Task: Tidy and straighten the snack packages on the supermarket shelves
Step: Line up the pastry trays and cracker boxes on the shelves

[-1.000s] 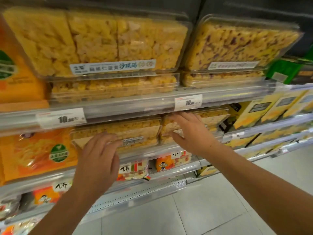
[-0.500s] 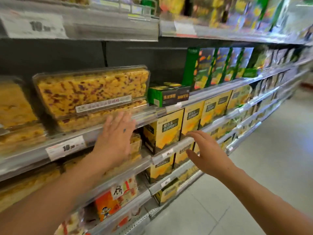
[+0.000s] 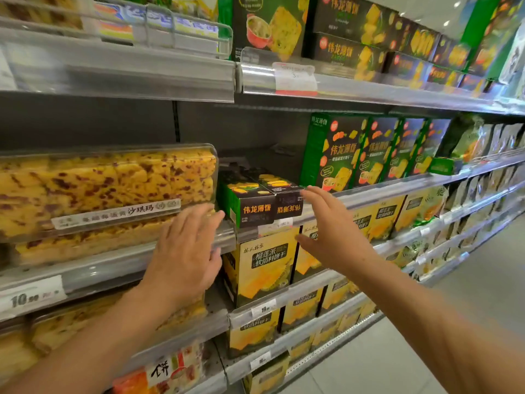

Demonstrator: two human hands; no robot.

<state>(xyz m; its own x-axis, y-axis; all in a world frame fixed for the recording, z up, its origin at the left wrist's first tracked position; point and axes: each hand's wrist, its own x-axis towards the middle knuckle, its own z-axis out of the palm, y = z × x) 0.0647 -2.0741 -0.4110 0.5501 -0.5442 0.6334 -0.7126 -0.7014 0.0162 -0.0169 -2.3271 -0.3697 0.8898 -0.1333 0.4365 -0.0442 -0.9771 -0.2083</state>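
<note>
Both hands empty, fingers spread: left hand (image 3: 186, 251) at the shelf edge (image 3: 119, 263) under the stacked clear trays (image 3: 108, 186), right hand (image 3: 331, 228) reaching toward two green boxes (image 3: 260, 199) lying flat, unstraightened beside upright boxes (image 3: 366, 152)—much shelf left.

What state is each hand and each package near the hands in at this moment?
left hand: open, fingers straight, at the shelf edge under the clear tray.
right hand: open, reaching toward the flat boxes, holding nothing.
clear tray of yellow cakes: closed, leaning on another tray.
two dark flat boxes: lying down, ends forward.
green boxes: upright in a row.
yellow durian boxes: upright, facing out.
</note>
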